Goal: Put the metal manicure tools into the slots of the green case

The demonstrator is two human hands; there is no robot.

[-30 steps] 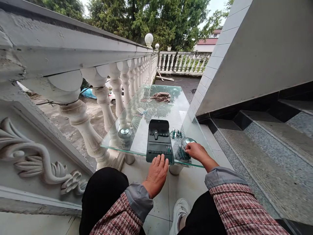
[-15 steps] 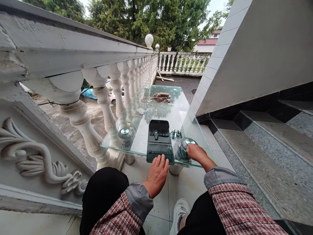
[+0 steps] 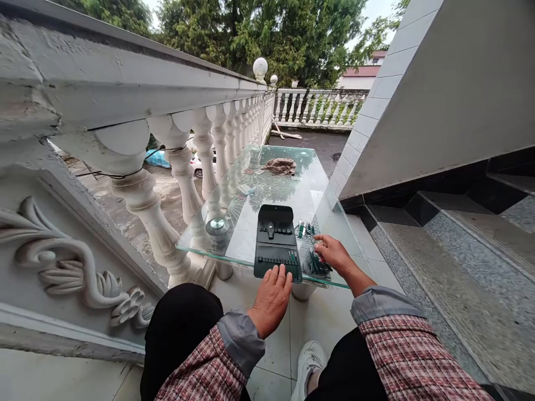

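A black folding tool case (image 3: pixel 276 238) lies unfolded on the glass table, with rows of loops and a snap strap (image 3: pixel 271 229). A few slim tools (image 3: pixel 292 257) sit in the lower loops at the right. My left hand (image 3: pixel 272 295) rests open and flat, fingertips on the case's near edge. To the right of the case, my right hand (image 3: pixel 336 257) hovers with bent fingers drawn together over a pile of slim dark-handled tools (image 3: pixel 316 266). Whatever its fingertips hold is too small to make out. Small metal clipper-like tools (image 3: pixel 306 228) lie just beyond.
The glass tabletop (image 3: pixel 234 223) has round metal-capped supports (image 3: pixel 217 224). A brown cloth (image 3: pixel 280 166) and a small card (image 3: pixel 246 190) lie farther back. White balusters (image 3: pixel 181 172) line the left; stone steps (image 3: pixel 451 245) rise at the right.
My right hand has lifted from the tool pile and moved slightly away from me, its fingers less tightly bunched. My left hand stays on the case's near edge. The view has shifted slightly.
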